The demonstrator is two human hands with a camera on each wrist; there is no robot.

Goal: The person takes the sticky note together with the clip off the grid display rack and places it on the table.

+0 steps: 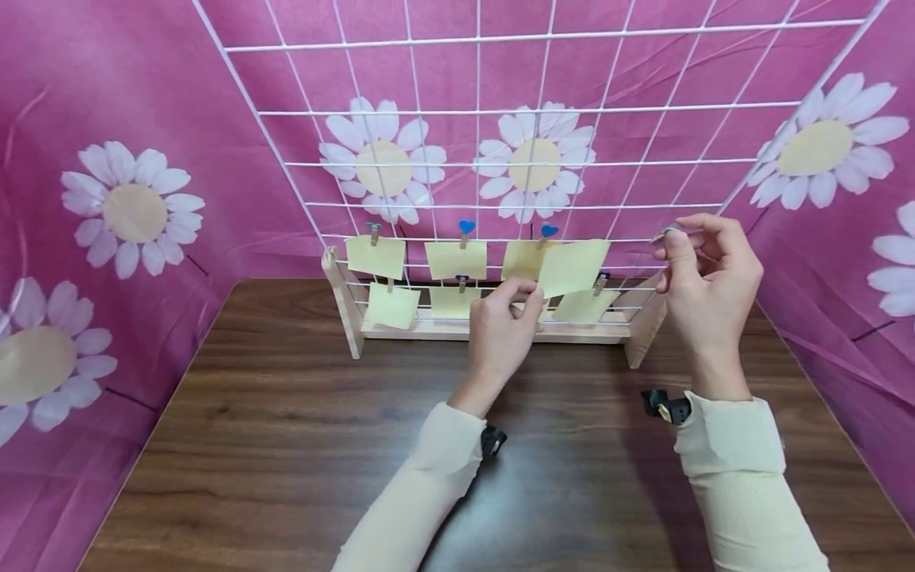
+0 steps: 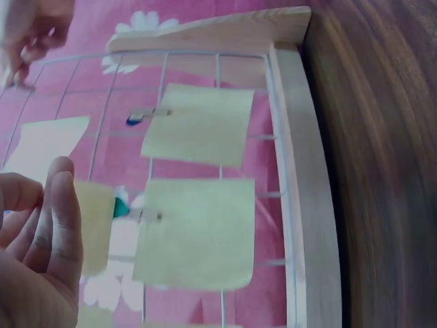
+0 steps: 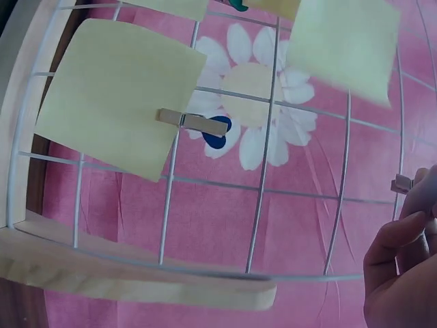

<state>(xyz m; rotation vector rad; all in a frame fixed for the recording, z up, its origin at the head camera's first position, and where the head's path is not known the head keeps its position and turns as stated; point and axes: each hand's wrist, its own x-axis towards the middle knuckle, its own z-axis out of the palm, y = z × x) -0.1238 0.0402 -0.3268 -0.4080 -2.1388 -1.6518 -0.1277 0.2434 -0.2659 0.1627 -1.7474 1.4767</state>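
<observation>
My left hand [image 1: 503,332] pinches a pale yellow sticky note [image 1: 577,266] by its lower left corner, in front of the white wire grid [image 1: 529,37]. Part of another note [image 1: 522,258], hung from a blue heart clip, is hidden behind it. To the right, my right hand [image 1: 715,290] is raised near the grid's right side. A small wooden clothespin [image 3: 401,183] sits between its thumb and fingertips. In the right wrist view, the held note [image 3: 345,48] hangs up and to the left of that hand.
Several yellow notes hang in two rows on the lower grid, each by a mini clothespin, such as the upper left note [image 1: 375,257]. Wooden feet [image 1: 345,310] carry the grid on a brown table [image 1: 286,445]. Behind stands a pink cloth [image 1: 243,199] with daisies.
</observation>
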